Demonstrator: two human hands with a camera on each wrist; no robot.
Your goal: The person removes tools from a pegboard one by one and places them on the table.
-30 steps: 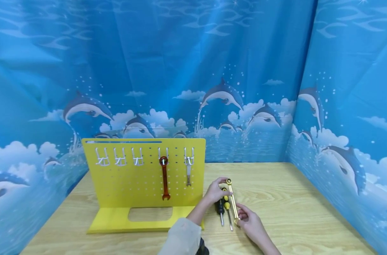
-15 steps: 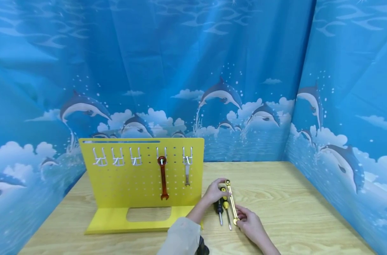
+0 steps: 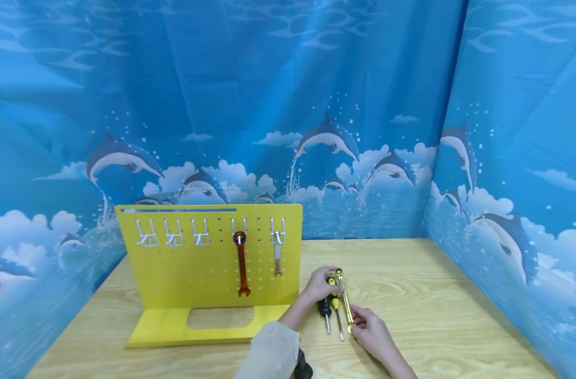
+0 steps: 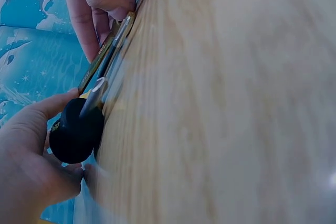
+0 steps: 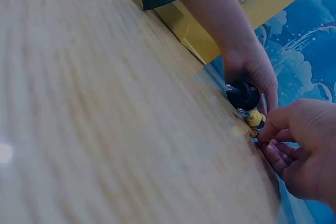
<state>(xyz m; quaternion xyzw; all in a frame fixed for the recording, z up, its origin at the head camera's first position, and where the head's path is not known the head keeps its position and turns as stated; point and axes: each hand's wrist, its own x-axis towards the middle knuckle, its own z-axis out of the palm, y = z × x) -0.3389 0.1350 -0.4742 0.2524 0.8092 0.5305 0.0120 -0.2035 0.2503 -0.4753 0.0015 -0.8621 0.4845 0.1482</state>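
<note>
A gold combination wrench (image 3: pixel 346 305) slants along the right side of two screwdrivers on the table. My left hand (image 3: pixel 318 286) reaches over the screwdriver handles, its thumb and index finger at the wrench's far ring end. My right hand (image 3: pixel 374 332) pinches the near end between thumb and fingers, also seen as the right hand (image 5: pixel 310 148) in the right wrist view. Beneath my left hand lie a black-handled screwdriver (image 3: pixel 325 309) and a yellow-and-black screwdriver (image 3: pixel 335 304), tips toward me. In the left wrist view the black screwdriver handle (image 4: pixel 73 135) partly hides the left fingers.
A yellow pegboard stand (image 3: pixel 193 273) stands left of my hands. From its hooks hang a red-brown wrench (image 3: pixel 242 266) and a small silver wrench (image 3: pixel 277 258). Three double hooks (image 3: pixel 173 234) on its left carry nothing. A blue dolphin-print curtain (image 3: pixel 250 131) surrounds the wooden table (image 3: pixel 411 279).
The head view shifts slightly, moving the whole scene a little left. Both hands stay at the gold wrench's ends, with hardly any movement.
</note>
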